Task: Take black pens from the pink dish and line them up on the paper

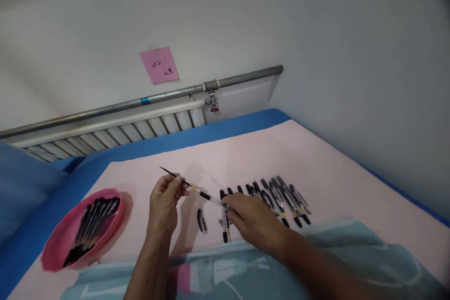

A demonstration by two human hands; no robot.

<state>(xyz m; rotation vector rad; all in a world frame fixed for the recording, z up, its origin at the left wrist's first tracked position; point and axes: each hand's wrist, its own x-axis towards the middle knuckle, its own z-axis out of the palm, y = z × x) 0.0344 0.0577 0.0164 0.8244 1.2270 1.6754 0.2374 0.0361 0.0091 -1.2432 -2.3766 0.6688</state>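
My left hand (168, 197) pinches a thin dark pen refill (188, 183), its narrow end pointing up and left. The refill runs in line with a clear pen barrel (215, 201) with a black grip section; how far it sits inside is hard to make out. My right hand (251, 218) closes around the barrel's other end, hiding it. A loose pen cap (201, 221) lies on the table between my hands. Beside and under my right hand are several black-and-clear pen parts (225, 234), partly covered by it.
Several pens fill a pink dish (56, 248) at the left. More pen parts and caps (284, 197) lie in a group to the right. The pink tabletop (197, 157) meets a wall with a radiator (140, 129) and pipe (168, 94). Light-blue patterned cloth (246, 267) covers the near edge.
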